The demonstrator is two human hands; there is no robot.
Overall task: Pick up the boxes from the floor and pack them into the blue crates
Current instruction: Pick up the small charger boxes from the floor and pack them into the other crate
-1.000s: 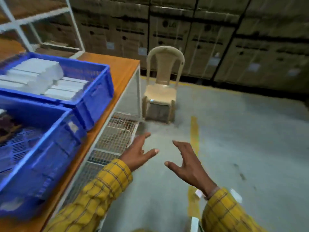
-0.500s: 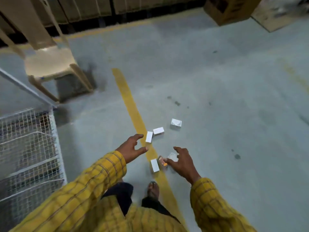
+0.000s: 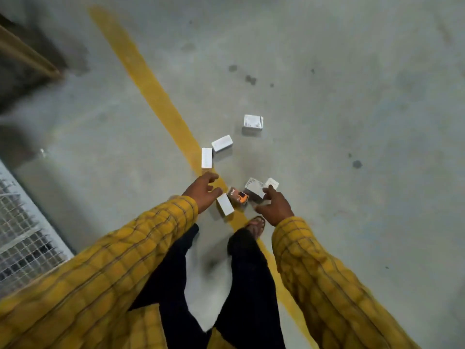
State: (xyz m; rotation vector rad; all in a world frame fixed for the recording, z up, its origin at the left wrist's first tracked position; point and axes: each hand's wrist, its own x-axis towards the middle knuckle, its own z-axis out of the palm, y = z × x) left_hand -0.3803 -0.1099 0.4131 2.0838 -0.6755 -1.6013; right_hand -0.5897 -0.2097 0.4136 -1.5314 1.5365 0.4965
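A grey concrete floor (image 3: 327, 222) with a yellow painted line (image 3: 151, 79) carries small white boxes (image 3: 222, 143) scattered around centre, the farthest (image 3: 253, 121) toward one o'clock.

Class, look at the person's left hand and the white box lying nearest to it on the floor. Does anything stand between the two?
Nothing visible does. The left hand hangs with its fingers spread right beside the white box that lies by the yellow line, and no other thing lies between them. The orange-marked box sits on the far side of it, toward the right hand.
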